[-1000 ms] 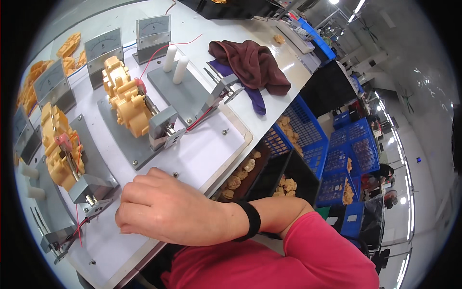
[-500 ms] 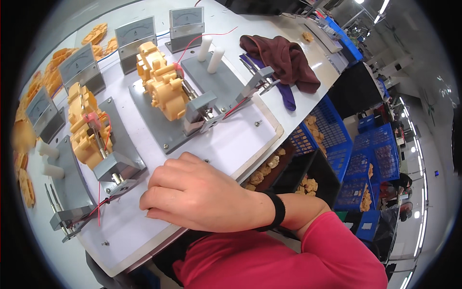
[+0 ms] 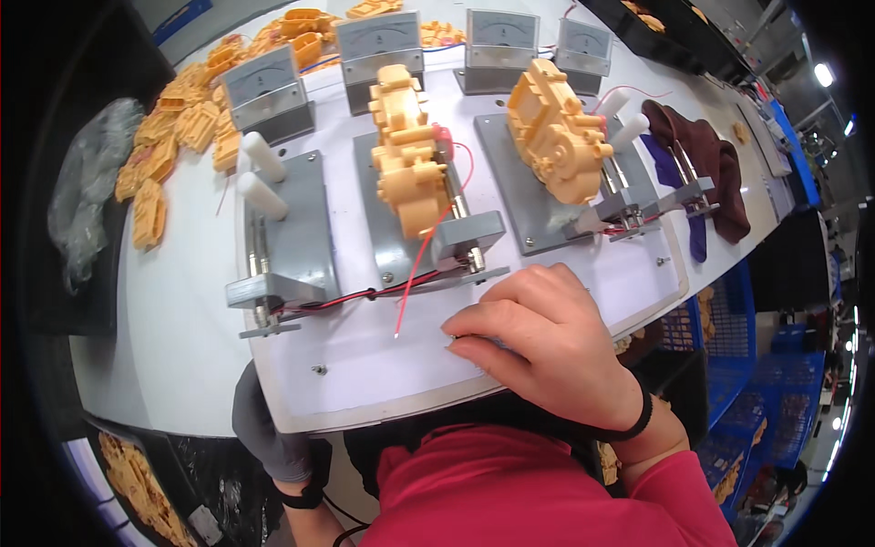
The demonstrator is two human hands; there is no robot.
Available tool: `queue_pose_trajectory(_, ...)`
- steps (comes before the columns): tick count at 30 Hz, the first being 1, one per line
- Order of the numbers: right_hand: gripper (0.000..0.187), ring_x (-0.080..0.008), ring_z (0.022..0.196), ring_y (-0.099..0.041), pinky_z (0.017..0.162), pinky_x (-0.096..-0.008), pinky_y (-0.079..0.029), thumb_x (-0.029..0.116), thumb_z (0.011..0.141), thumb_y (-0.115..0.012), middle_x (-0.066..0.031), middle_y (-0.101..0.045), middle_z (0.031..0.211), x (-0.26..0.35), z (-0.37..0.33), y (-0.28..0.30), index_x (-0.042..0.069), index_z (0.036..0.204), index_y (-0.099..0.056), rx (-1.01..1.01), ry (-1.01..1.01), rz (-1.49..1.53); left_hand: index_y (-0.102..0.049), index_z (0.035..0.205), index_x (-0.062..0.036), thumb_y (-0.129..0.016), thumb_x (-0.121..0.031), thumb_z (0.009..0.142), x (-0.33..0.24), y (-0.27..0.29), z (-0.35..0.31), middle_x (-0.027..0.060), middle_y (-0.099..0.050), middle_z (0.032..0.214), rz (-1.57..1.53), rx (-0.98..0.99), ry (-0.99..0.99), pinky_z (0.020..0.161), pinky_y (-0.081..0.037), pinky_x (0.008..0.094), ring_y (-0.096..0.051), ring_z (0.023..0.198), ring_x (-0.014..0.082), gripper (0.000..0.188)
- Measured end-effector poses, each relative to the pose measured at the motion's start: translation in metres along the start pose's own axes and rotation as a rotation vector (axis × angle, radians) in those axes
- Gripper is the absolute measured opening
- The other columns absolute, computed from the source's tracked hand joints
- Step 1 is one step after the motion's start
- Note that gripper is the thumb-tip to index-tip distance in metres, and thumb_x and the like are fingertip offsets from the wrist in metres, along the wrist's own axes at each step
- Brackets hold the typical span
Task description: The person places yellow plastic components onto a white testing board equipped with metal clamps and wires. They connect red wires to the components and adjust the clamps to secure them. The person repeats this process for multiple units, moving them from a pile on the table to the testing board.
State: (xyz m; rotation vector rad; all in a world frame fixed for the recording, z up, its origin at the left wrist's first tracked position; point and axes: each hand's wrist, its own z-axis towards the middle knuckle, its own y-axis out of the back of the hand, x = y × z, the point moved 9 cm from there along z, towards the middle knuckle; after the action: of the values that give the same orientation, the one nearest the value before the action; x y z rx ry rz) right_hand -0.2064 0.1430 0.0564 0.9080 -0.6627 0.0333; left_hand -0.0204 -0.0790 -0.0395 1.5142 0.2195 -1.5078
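Note:
My right hand [image 3: 551,342] is over the front part of the white board [image 3: 365,401], thumb and index finger pinched at a tiny metal toggle switch [image 3: 452,338]. A similar toggle switch [image 3: 318,369] stands farther left. Behind my hand, an orange-yellow plastic gear housing [image 3: 406,155] sits on a grey fixture plate, with a metal probe block [image 3: 468,235] at its near end and a loose red wire [image 3: 415,273] hanging forward. Another yellow housing [image 3: 558,137] stands on the fixture to the right. My left hand [image 3: 269,428], apparently grey-gloved, is low beside the table's front edge, its fingers hidden.
Analog meters [image 3: 381,41] line the board's back. An unloaded fixture with white posts [image 3: 264,196] is at left. Yellow housings [image 3: 196,123] pile up behind it, near a clear plastic bag [image 3: 91,191]. A brown cloth [image 3: 720,173] and blue crates [image 3: 775,383] are at right.
The view has swung left, bringing the left fixture, plastic bag and my left arm into sight. My right hand's thumb and index finger now show pinched at the toggle switch.

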Motion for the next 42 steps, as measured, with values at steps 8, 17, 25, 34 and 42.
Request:
queue_pose_trajectory(8, 0.020, -0.0203, 0.077, -0.059, 0.071, -0.0333, -0.042, 0.013, 0.075, -0.083, 0.0000, -0.063, 0.083, 0.0028, -0.0001, 0.0037, 0.013, 0.092, -0.072, -0.030, 0.017, -0.020, -0.058, 0.124, 0.0087, -0.060, -0.047, 0.091, -0.0031, 0.0005, 0.0024, 0.0161, -0.067, 0.113, 0.026, 0.004, -0.074, 0.093, -0.048, 0.0366, -0.063, 0.102, 0.0239, 0.065)
queue_pose_trajectory(17, 0.019, -0.0212, 0.077, -0.059, 0.071, -0.0338, -0.042, 0.012, 0.076, -0.082, -0.0007, -0.063, 0.083, 0.0027, -0.0014, 0.0042, 0.012, 0.092, -0.072, -0.044, 0.014, -0.018, -0.058, 0.125, 0.0085, -0.058, -0.047, 0.094, -0.0038, 0.0011, 0.0020, 0.0162, -0.067, 0.114, 0.022, 0.001, -0.100, 0.093, -0.049, 0.0365, -0.064, 0.103, 0.0239, 0.064)
queue_pose_trajectory(25, 0.017, -0.0207, 0.076, -0.058, 0.069, -0.0338, -0.042, 0.012, 0.075, -0.082, -0.0002, -0.061, 0.083, 0.0053, -0.0009, 0.0041, 0.013, 0.089, -0.072, -0.041, 0.044, -0.025, -0.059, 0.124, 0.0082, -0.057, -0.048, 0.095, -0.0042, 0.0023, 0.0022, 0.0168, -0.068, 0.113, 0.039, -0.004, -0.116, 0.093, -0.049, 0.0366, -0.064, 0.102, 0.0243, 0.064)
queue_pose_trajectory(34, 0.018, -0.0195, 0.074, -0.058, 0.067, -0.0338, -0.041, 0.012, 0.074, -0.083, 0.0010, -0.060, 0.082, 0.0069, -0.0026, 0.0041, 0.013, 0.088, -0.072, -0.054, 0.089, -0.051, -0.059, 0.123, 0.0097, -0.059, -0.044, 0.094, -0.0071, 0.0017, 0.0023, 0.0191, -0.069, 0.111, 0.043, -0.025, -0.124, 0.091, -0.050, 0.0371, -0.066, 0.101, 0.0260, 0.061)
queue_pose_trajectory(42, 0.019, -0.0194, 0.074, -0.058, 0.067, -0.0329, -0.041, 0.011, 0.073, -0.083, 0.0010, -0.061, 0.081, 0.0072, -0.0027, 0.0045, 0.013, 0.088, -0.072, -0.084, 0.075, -0.039, -0.059, 0.124, 0.0081, -0.056, -0.049, 0.094, -0.0064, 0.0017, 0.0013, 0.0171, -0.068, 0.112, 0.060, -0.023, -0.102, 0.092, -0.049, 0.0366, -0.064, 0.101, 0.0246, 0.064)
